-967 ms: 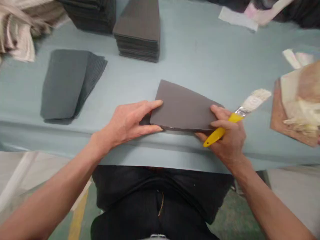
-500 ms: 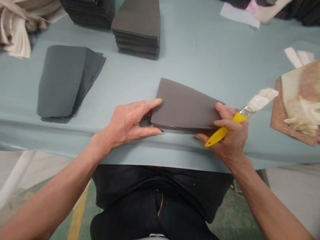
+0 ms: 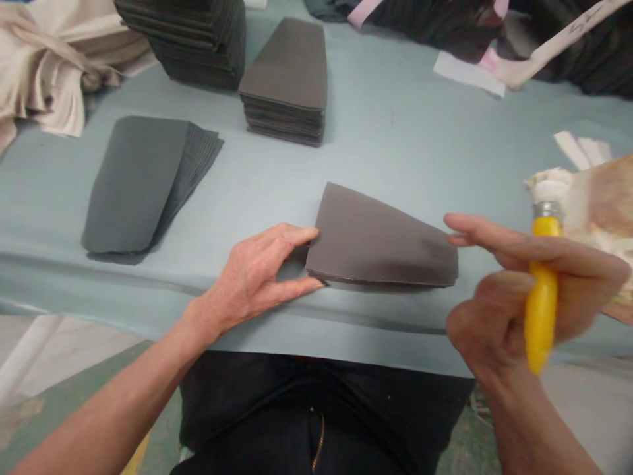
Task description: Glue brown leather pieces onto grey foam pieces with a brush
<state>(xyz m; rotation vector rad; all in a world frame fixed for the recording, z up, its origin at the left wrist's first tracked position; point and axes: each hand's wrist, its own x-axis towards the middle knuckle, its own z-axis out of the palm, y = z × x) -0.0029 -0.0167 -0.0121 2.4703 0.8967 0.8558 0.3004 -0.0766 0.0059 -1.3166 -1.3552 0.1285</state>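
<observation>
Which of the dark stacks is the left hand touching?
The brownish stack just right of the left hand, touched at its left end; the others stand apart, untouched.

On the far right of the bench (image 3: 390, 145), a pale strip (image 3: 551, 58) lying against dark cloth (image 3: 601, 69) carries dark marks like writing. The first looks like an S or a 5; the rest is too blurred to read.

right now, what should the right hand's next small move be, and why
Probably bring the brush to the smeared board: the right hand holds it with its bristles appearing close to the board, while the left hand touches the grey stack.
</observation>
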